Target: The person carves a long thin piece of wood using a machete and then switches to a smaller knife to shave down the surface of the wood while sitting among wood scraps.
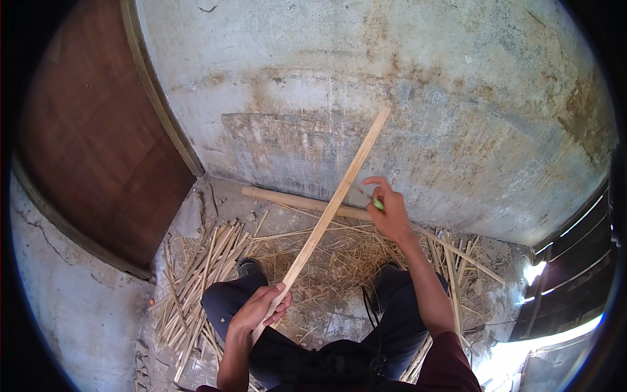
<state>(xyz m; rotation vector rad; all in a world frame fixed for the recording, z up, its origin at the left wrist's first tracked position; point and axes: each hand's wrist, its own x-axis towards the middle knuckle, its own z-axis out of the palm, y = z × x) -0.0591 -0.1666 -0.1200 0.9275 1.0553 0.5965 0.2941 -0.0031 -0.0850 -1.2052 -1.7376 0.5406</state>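
My left hand (261,308) is closed around the lower end of a long, flat, pale bamboo strip (326,215). The strip slants up and to the right, and its far end stands in front of the wall. In my right hand (390,212) is a small knife with a green handle (378,204). Its thin blade is hard to make out. The index finger is raised, while other fingers wrap the handle. This hand is just right of the strip, apart from it.
Several split sticks (196,287) lie heaped at the left, with more sticks (454,268) at the right. Shavings (339,261) litter the floor between my legs. A round pole (287,198) lies along the stained wall (313,85). A brown door panel (98,130) is at the left.
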